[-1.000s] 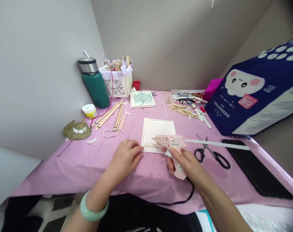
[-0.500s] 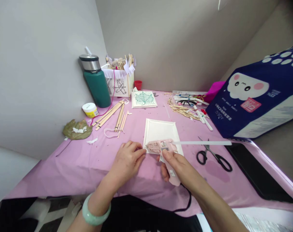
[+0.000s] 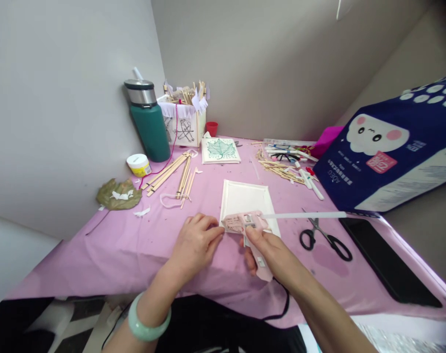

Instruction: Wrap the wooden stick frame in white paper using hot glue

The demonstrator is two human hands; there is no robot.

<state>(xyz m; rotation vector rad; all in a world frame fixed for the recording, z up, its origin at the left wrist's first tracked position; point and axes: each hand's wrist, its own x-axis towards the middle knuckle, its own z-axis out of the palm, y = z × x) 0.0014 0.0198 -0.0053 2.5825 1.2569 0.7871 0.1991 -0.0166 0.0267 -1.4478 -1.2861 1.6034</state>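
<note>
A pink glue gun is in my right hand, its nozzle pointing left and a long white glue stick out of its back. Under it lies a white square panel with a raised rim. The nozzle is at the panel's lower left corner. There my left hand has its fingertips pressed together at the edge; whether they grip the panel I cannot tell. A black cord hangs from the gun's handle.
Black scissors and a black phone-like slab lie right. Wooden sticks, a dried leaf, a jar and a green bottle are left. A leaf picture and a blue package stand further back.
The view has shifted slightly. Both hands and the glue gun hold nearly the same place at the panel's lower left corner.
</note>
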